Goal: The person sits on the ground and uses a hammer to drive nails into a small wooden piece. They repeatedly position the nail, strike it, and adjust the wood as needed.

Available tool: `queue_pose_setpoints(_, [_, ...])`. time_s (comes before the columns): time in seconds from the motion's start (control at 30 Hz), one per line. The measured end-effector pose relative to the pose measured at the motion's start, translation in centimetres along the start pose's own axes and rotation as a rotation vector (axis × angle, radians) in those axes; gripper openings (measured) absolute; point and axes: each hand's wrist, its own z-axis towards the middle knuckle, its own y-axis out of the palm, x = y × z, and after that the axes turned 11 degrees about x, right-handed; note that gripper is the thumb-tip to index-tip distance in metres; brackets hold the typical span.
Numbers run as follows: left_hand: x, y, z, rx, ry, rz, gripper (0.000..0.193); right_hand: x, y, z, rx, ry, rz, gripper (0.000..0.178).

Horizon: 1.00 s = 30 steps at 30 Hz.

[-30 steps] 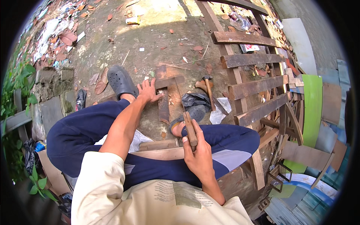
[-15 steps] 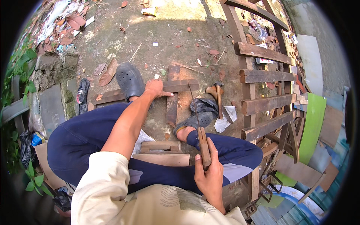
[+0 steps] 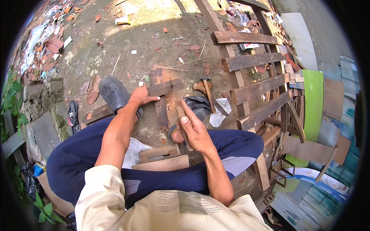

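A dark wooden plank [image 3: 166, 87] lies crosswise over a second flat board [image 3: 158, 109] on the ground. Pressing on the plank, my left hand [image 3: 140, 96] grips it with the thumb stretched to the right. My left foot, in a grey clog [image 3: 113, 92], rests on the plank's left part. My right hand [image 3: 196, 133] is closed around the wooden handle of a handsaw [image 3: 181, 111]. Its thin blade, hard to make out here, points forward at the plank near its right end.
A hammer [image 3: 208, 94] lies right of the plank, beside a white plastic scrap [image 3: 220, 111]. A slatted wooden pallet [image 3: 260, 85] stands to the right, with boards and a green panel [image 3: 313, 100] beyond. A small wooden stool [image 3: 162, 163] sits between my legs. Dry leaves are scattered ahead.
My right hand has moved forward and slightly left with the saw, bringing its handle close to the plank. My left hand stays on the plank. The whole view has shifted.
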Motion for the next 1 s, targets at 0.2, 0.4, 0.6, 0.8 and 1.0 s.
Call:
queue_pose_setpoints(0.2, [0.0,0.0,0.3,-0.023,0.007,-0.027,0.121,1.4,1.0,0.1,0.007,0.031,0.101,0.071])
queue_pose_setpoints(0.4, [0.1,-0.1,0.2,-0.006,0.049,0.02,0.124,0.7,-0.4,-2.1,0.111,-0.112,-0.168,0.076])
queue_pose_setpoints(0.6, [0.0,-0.1,0.1,0.002,0.036,-0.012,0.118,-0.8,-0.6,-2.0,0.104,0.063,-0.269,0.075])
queue_pose_setpoints(0.8, [0.0,-0.3,0.0,0.003,0.042,-0.001,0.117,-2.7,0.2,-0.1,0.111,0.034,-0.387,0.07])
queue_pose_setpoints(1.0, [-0.1,0.1,0.3,-0.002,0.056,-0.007,0.117,-4.7,-0.2,-2.3,0.061,0.174,-0.261,0.067])
